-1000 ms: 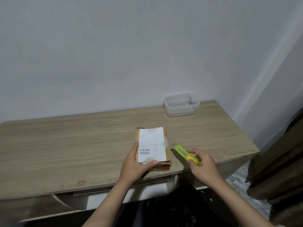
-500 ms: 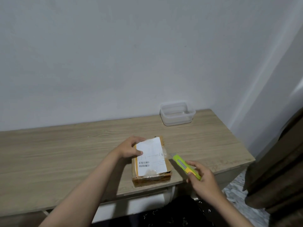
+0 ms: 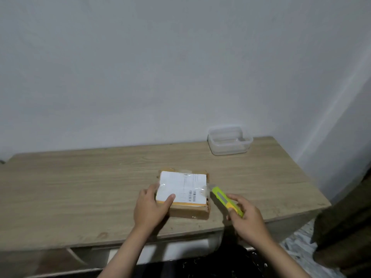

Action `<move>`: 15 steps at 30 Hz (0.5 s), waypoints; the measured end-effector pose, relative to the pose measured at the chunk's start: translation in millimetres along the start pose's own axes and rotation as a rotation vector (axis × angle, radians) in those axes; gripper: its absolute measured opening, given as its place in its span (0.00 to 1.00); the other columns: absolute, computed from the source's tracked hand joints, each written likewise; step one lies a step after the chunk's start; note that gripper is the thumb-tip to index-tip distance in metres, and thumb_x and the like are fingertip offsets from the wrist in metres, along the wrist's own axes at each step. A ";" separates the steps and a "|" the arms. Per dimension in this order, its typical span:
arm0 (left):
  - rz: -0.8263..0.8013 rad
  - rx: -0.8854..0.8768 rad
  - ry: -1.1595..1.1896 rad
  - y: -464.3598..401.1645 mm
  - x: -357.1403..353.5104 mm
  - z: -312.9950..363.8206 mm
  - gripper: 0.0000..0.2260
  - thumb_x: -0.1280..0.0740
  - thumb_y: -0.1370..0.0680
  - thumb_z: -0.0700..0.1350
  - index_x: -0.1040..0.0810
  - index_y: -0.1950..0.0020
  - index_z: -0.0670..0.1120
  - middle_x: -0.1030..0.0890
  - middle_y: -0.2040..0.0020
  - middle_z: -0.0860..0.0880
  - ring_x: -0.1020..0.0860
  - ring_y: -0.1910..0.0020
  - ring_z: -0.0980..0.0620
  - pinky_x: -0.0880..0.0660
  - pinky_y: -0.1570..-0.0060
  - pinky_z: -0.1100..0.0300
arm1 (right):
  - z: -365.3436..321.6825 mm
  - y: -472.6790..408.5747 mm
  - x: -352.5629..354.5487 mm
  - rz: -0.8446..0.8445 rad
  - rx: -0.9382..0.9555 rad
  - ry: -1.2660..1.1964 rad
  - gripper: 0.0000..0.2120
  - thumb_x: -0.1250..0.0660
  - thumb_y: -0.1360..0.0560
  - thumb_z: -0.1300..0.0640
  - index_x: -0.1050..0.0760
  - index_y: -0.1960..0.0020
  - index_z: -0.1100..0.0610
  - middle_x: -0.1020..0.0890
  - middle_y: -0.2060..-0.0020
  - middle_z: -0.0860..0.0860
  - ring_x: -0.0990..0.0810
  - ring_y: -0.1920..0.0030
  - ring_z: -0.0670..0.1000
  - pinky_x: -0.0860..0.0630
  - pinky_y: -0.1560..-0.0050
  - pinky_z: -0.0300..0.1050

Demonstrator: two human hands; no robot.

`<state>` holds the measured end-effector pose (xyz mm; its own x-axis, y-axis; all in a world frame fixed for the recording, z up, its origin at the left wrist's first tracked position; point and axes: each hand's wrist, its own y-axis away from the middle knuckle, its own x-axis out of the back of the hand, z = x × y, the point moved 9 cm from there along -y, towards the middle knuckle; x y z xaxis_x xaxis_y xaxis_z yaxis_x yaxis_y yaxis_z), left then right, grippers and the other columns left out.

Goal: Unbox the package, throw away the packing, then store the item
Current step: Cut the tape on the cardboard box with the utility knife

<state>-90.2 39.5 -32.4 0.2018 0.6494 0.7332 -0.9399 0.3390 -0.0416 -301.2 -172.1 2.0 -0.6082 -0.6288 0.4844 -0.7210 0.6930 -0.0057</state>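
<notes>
Thumb of left hand (image 3: 149, 207) pins package (image 3: 183, 192) flat.

Left hand (image 3: 149, 207) holds package (image 3: 183, 192); right hand (image 3: 248, 218) grips cutter (image 3: 225, 200).

A light wood-grain worktop (image 3: 80, 187) fills the frame's lower half below a plain white wall (image 3: 160, 67). A dark brown curtain (image 3: 345, 227) hangs at the lower right edge, above pale speckled floor (image 3: 297, 245).

My wooden table (image 3: 80, 189) carries the taped cardboard package (image 3: 184, 194) near its front edge and a clear plastic container (image 3: 229, 140) far right.
</notes>
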 end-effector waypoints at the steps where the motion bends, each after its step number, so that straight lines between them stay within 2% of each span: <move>1: -0.011 -0.003 0.003 3.1 -1.0 -1.7 0.29 0.29 0.32 0.61 0.30 0.35 0.51 0.26 0.42 0.47 0.25 0.42 0.46 0.28 0.47 0.55 | -2.0 -1.8 -2.2 -0.001 0.010 0.020 0.16 0.36 0.28 0.66 0.23 0.46 0.48 0.20 0.68 0.44 0.23 0.70 0.38 0.31 0.69 0.26; 3: -0.045 -0.037 0.023 5.9 -3.9 -2.1 0.32 0.29 0.33 0.62 0.33 0.33 0.51 0.28 0.40 0.48 0.26 0.41 0.48 0.28 0.46 0.55 | -5.2 -4.2 -5.0 0.007 0.021 0.051 0.16 0.35 0.28 0.66 0.24 0.46 0.47 0.20 0.66 0.43 0.22 0.66 0.39 0.31 0.65 0.24; 5: -0.104 -0.094 0.041 5.5 -10.0 0.7 0.39 0.31 0.36 0.66 0.35 0.30 0.52 0.32 0.36 0.47 0.30 0.35 0.48 0.30 0.40 0.56 | -8.0 -5.7 -6.3 0.017 0.025 0.067 0.17 0.35 0.28 0.66 0.24 0.45 0.48 0.20 0.65 0.43 0.22 0.65 0.40 0.31 0.65 0.24; 7: -0.183 -0.174 0.033 3.6 -20.0 6.9 0.44 0.35 0.39 0.70 0.40 0.27 0.53 0.41 0.27 0.44 0.41 0.27 0.47 0.39 0.32 0.56 | -10.7 -6.8 -7.3 0.019 0.027 0.090 0.17 0.35 0.28 0.66 0.24 0.44 0.50 0.22 0.66 0.42 0.23 0.66 0.36 0.31 0.66 0.24; 9: -0.238 -0.269 0.003 4.7 -27.4 16.1 0.44 0.39 0.37 0.71 0.43 0.25 0.54 0.54 0.22 0.46 0.50 0.24 0.48 0.47 0.29 0.56 | -12.5 -7.7 -8.5 0.012 0.025 0.125 0.16 0.36 0.28 0.65 0.24 0.43 0.52 0.22 0.67 0.43 0.24 0.67 0.35 0.32 0.68 0.25; 12: -0.240 -0.309 -0.068 4.9 -31.2 19.1 0.42 0.43 0.36 0.73 0.44 0.25 0.58 0.60 0.23 0.53 0.52 0.24 0.50 0.51 0.27 0.48 | -17.9 -8.9 -10.6 -0.012 0.033 0.172 0.17 0.37 0.27 0.64 0.25 0.40 0.55 0.19 0.62 0.49 0.23 0.68 0.41 0.31 0.67 0.26; 15: -0.241 -0.284 -0.136 3.7 -32.3 16.6 0.45 0.45 0.39 0.78 0.46 0.26 0.60 0.61 0.23 0.55 0.54 0.24 0.53 0.51 0.27 0.41 | -26.4 -7.2 -13.1 -0.034 0.048 0.222 0.18 0.38 0.26 0.64 0.26 0.38 0.54 0.17 0.55 0.52 0.21 0.59 0.51 0.33 0.62 0.33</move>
<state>-104.8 8.5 -44.9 0.3513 0.4387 0.8271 -0.7524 0.6581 -0.0295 -279.2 -159.5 18.8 -0.4990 -0.5550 0.6655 -0.7581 0.6516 -0.0249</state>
